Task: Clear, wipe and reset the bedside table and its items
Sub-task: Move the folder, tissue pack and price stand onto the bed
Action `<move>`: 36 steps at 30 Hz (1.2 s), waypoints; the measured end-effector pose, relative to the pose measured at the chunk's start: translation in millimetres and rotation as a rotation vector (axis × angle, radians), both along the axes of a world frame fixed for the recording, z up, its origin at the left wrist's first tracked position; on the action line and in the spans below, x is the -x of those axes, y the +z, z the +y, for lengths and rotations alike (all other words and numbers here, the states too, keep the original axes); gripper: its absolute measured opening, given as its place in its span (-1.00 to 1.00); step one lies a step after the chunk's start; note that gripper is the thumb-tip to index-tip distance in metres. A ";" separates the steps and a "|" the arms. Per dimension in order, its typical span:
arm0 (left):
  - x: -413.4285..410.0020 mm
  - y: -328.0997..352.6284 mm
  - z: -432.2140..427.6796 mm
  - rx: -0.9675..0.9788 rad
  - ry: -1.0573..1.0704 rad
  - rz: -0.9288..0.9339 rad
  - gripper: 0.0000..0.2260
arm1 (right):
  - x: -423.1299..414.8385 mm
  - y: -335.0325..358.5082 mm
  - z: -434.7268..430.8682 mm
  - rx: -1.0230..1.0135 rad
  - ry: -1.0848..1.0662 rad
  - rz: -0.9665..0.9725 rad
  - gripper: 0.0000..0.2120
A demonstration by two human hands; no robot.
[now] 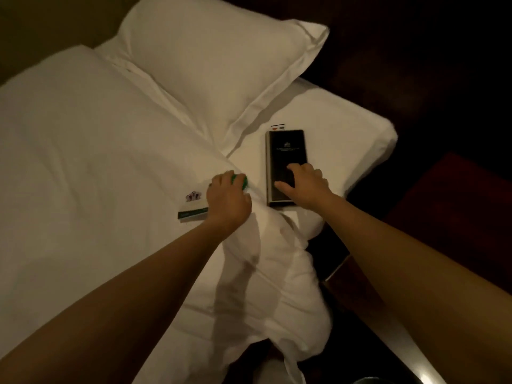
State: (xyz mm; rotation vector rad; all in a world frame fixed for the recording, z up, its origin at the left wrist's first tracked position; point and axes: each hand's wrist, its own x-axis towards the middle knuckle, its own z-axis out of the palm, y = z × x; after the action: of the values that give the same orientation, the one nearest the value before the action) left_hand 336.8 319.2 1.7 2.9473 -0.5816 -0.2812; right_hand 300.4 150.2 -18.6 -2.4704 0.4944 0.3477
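Note:
A black folder [285, 153] with a small pale logo lies flat on the white sheet beside the pillow. My right hand [304, 184] rests on its near end with fingers spread, not gripping it. My left hand [227, 200] is closed around a small green object [240, 180] that shows past its knuckles. Just left of that hand a white card with a green stripe and a small printed emblem [192, 207] lies on the duvet. The dark wooden bedside table [457, 206] stands at the right, dim and with little detail.
A white pillow [216, 65] leans at the head of the bed. The white duvet [83, 176] is folded back in a bunched edge near the bed's side. A small strip with red and dark marks [278, 126] lies above the folder. A pale rail [410, 345] runs along the bed.

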 end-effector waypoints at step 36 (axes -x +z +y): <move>326.0 114.7 -400.5 -0.025 -1.002 0.425 -0.64 | 471.4 144.3 -249.8 -0.074 -1.039 0.098 -0.34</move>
State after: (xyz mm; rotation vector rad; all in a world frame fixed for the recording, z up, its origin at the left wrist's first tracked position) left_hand 10.8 -81.3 116.4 2.2246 -1.8906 -0.9477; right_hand -171.0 -99.6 125.7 -1.8059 1.6378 0.0436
